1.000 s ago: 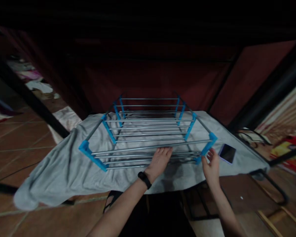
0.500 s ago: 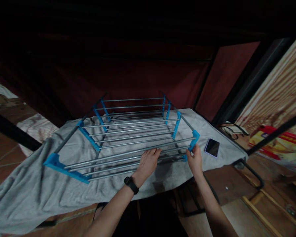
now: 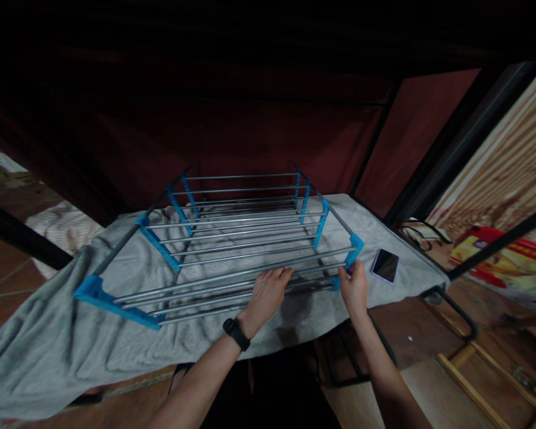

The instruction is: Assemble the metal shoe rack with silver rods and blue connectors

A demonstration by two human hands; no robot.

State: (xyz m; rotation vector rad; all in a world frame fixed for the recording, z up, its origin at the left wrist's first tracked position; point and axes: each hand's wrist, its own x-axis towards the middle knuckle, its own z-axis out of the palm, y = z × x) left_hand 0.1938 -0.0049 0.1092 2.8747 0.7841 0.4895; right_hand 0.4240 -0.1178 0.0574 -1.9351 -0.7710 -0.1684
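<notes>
A rack of grey metal rods (image 3: 232, 258) with blue plastic brackets lies on a grey cloth (image 3: 129, 354). My left hand (image 3: 268, 293), with a black watch (image 3: 236, 333) on its wrist, is closed over the rods of the near section, right of their middle. Its fingertips are partly hidden under the palm and rods. At the near right corner, my right hand (image 3: 354, 290) pinches the lower part of the blue bracket (image 3: 354, 250), by the rod ends. The near left bracket (image 3: 116, 307) lies with no hand on it.
A phone (image 3: 385, 266) rests on the cloth right of my right hand. Dark metal posts (image 3: 22, 232) and a bar (image 3: 504, 241) flank the surface. A dark red panel (image 3: 250, 137) stands behind the rack. A red and yellow package (image 3: 509, 262) lies at the right.
Both hands keep their places on the rack. The near left corner of the rack appears slightly farther left and higher; the view itself has shifted a little.
</notes>
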